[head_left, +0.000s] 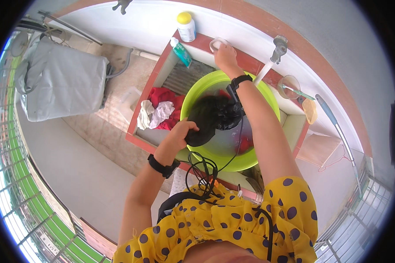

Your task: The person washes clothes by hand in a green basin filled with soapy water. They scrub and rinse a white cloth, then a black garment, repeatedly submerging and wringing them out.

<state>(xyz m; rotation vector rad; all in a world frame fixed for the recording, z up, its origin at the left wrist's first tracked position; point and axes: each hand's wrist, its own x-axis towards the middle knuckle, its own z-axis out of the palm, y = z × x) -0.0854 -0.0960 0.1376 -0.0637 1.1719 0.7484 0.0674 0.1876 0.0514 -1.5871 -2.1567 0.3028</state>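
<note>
A lime-green basin (189,97) of cloudy water stands in the tiled sink. My left hand (180,135), at the basin's near left rim, is closed on a wet black cloth (202,125), much of which lies in the water. Bits of red cloth (246,143) show in the water too. Beyond the basin, my right hand (226,57) reaches to the sink's back ledge. Its fingers are bent at a pale oval dish (216,43); what they pinch there, if anything, is hidden. Water runs from the tap (278,49) into the basin, right of my right wrist.
Red cloth (161,96) and white cloth (161,115) lie left of the basin. A green tube (182,53) and yellow-capped bottle (186,30) stand behind. Rightward are a clear cup (289,85) with a toothbrush and a long-handled tool (331,116). Black cables (202,168) hang by the near rim.
</note>
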